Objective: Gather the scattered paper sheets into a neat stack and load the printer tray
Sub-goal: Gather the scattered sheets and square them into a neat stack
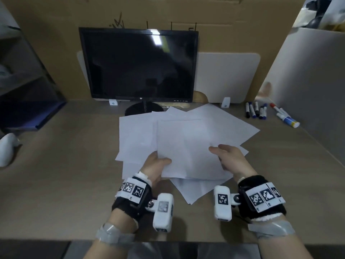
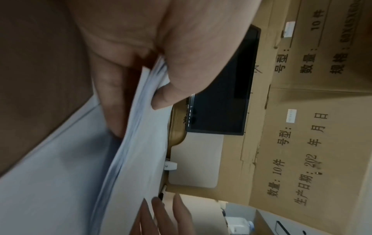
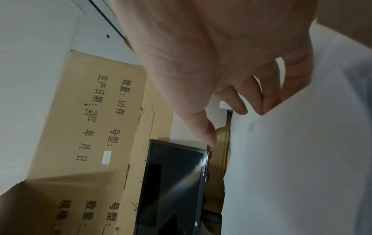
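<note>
White paper sheets (image 1: 214, 124) lie fanned and overlapping on the brown desk (image 1: 65, 174) in front of the monitor. A small bunch of sheets (image 1: 186, 152) is lifted above them. My left hand (image 1: 155, 165) pinches its near left edge, thumb on top and fingers beneath, as the left wrist view shows on the bunch of sheets (image 2: 141, 127). My right hand (image 1: 229, 157) holds the right edge, thumb on top; in the right wrist view its fingers (image 3: 267, 101) slip behind the sheet (image 3: 302, 159). No printer tray is in view.
A dark monitor (image 1: 140, 66) stands at the back centre, cardboard (image 1: 168, 14) behind it. Several markers (image 1: 255, 110) and a white bottle (image 1: 287, 118) lie at the back right. A blue folder (image 1: 37, 113) sits at the left, a white object (image 1: 7, 148) near the left edge.
</note>
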A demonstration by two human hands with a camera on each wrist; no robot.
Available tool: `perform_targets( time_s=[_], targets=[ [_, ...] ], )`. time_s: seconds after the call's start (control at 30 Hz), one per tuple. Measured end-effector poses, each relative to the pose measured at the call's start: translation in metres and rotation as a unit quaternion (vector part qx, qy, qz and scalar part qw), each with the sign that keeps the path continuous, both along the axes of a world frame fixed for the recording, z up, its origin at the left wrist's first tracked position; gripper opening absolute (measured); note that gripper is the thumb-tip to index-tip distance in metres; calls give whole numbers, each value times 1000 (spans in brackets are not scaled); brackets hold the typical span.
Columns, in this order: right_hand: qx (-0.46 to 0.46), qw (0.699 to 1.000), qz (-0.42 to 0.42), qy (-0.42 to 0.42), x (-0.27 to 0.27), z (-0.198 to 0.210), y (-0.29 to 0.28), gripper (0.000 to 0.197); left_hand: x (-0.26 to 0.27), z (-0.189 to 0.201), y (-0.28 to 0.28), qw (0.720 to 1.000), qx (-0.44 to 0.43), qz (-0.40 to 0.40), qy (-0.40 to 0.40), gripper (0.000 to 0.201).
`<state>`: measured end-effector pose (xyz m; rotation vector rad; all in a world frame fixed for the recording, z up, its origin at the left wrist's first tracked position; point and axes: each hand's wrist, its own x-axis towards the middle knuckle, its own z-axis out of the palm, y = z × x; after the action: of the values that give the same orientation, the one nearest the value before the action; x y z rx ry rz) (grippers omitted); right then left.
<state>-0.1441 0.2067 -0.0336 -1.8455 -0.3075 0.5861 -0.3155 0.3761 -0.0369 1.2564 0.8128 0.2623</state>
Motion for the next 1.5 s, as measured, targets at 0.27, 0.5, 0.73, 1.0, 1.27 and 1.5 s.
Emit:
perform_targets(
  time_s=[0.27, 0.5, 0.73, 1.0, 1.27, 1.5],
  targets=[
    [22, 999, -32, 12, -3, -1, -3, 52, 10, -3, 14, 997, 62, 51, 9, 28],
    [51, 997, -30, 52, -11, 5, 4, 69, 9, -8, 10, 998, 26, 64, 0, 39],
    [88, 988, -28, 123, -24, 16, 1, 51, 5, -7, 11, 989, -94, 86, -74, 38],
    [94, 994, -8, 62, -24, 20, 5, 23, 9, 1, 3, 994, -56, 62, -66, 37],
    [-210, 973, -88, -35, 11, 3, -18, 100, 17, -12, 13, 982, 29, 177, -55, 30],
    [-101, 992, -77, -2, 7, 13, -12, 88, 23, -16, 15, 986, 51, 151, -42, 41]
  ],
)
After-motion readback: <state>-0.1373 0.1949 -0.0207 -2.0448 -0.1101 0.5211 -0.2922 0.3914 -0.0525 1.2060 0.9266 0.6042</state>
